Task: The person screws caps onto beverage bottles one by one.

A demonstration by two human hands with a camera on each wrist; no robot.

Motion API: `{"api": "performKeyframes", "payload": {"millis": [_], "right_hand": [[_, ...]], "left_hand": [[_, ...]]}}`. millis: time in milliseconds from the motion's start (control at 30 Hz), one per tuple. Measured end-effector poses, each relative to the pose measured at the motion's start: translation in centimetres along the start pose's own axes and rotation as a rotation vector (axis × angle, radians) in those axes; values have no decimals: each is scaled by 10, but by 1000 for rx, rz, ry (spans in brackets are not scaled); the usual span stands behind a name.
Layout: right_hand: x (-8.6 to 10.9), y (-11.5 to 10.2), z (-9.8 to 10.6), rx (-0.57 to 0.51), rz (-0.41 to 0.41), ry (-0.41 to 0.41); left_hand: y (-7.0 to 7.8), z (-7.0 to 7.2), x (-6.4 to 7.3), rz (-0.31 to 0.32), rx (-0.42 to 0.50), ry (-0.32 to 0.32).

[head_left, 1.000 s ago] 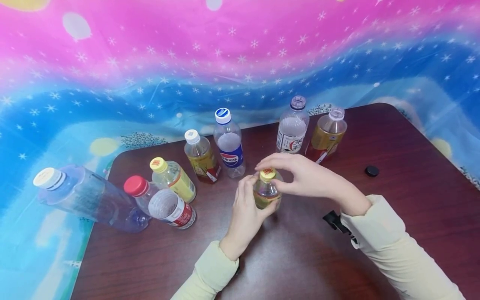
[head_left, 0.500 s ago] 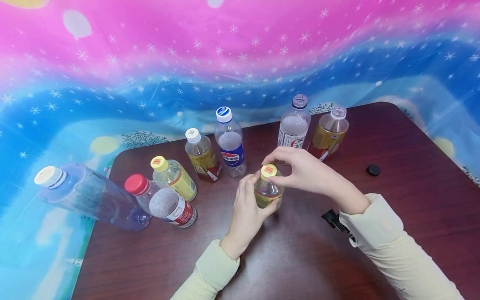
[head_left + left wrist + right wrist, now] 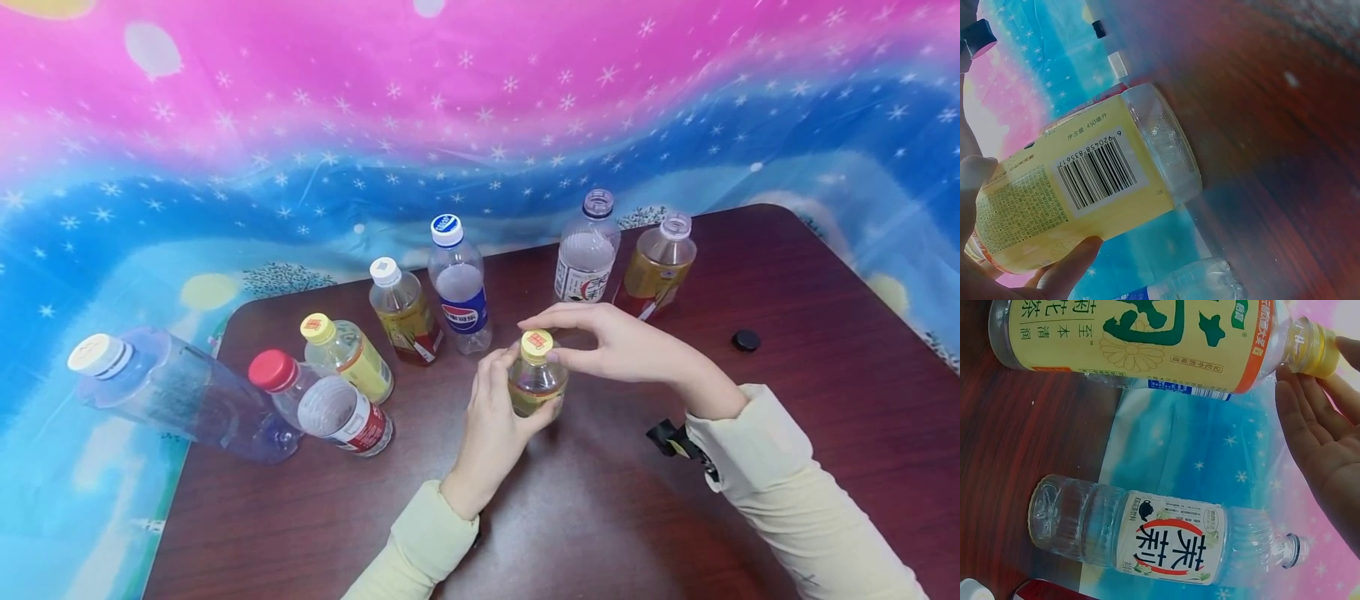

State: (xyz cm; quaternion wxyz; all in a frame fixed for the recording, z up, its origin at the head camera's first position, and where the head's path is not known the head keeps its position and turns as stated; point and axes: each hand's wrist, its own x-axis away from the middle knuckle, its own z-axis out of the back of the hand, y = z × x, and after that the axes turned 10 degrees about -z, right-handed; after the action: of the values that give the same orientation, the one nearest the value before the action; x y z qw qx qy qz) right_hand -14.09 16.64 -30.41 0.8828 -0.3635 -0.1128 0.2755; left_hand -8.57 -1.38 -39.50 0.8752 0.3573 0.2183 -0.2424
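My left hand (image 3: 498, 425) grips the body of a clear bottle with a yellow label (image 3: 1079, 187), which stands upright on the table. Fingers and thumb wrap it from the near left side. Over its top, my right hand (image 3: 618, 346) holds the yellow cap (image 3: 537, 346) between thumb and fingers. In the right wrist view the yellow cap (image 3: 1319, 350) sits on the bottle's neck, with the thumb at one side and the fingers beneath. Behind the right hand stands an uncapped clear bottle with a white label (image 3: 1169, 537).
An uncapped tea bottle (image 3: 656, 271) stands at the back right, near a loose black cap (image 3: 746, 341). Leftward stand several capped bottles: a Pepsi bottle (image 3: 461, 304), a white-capped tea bottle (image 3: 408, 325), a yellow-capped one (image 3: 352, 362), a red-capped one (image 3: 360, 425) and a large bluish bottle (image 3: 195, 400).
The right hand's fingers shift and straighten slightly around the yellow cap, its wrist turning a little. The left hand and the bottle stay in place.
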Motion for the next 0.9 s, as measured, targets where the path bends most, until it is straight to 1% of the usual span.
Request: {"api": "performKeyframes", "payload": {"millis": [133, 300, 400, 533, 700, 900], "right_hand": [[-1, -1, -1, 3, -32, 22], [-2, -2, -3, 14, -91, 74], [-2, -3, -5, 22, -108, 100], [-1, -3, -7, 39, -107, 129], [1, -5, -9, 66, -79, 154], [3, -4, -12, 92, -50, 180]], "left_hand": [[1, 0, 0, -1, 5, 3], [0, 0, 0, 1, 7, 7], [0, 0, 0, 6, 9, 9], [2, 0, -1, 18, 9, 3], [2, 0, 0, 30, -1, -3], [4, -2, 2, 26, -3, 26]]}}
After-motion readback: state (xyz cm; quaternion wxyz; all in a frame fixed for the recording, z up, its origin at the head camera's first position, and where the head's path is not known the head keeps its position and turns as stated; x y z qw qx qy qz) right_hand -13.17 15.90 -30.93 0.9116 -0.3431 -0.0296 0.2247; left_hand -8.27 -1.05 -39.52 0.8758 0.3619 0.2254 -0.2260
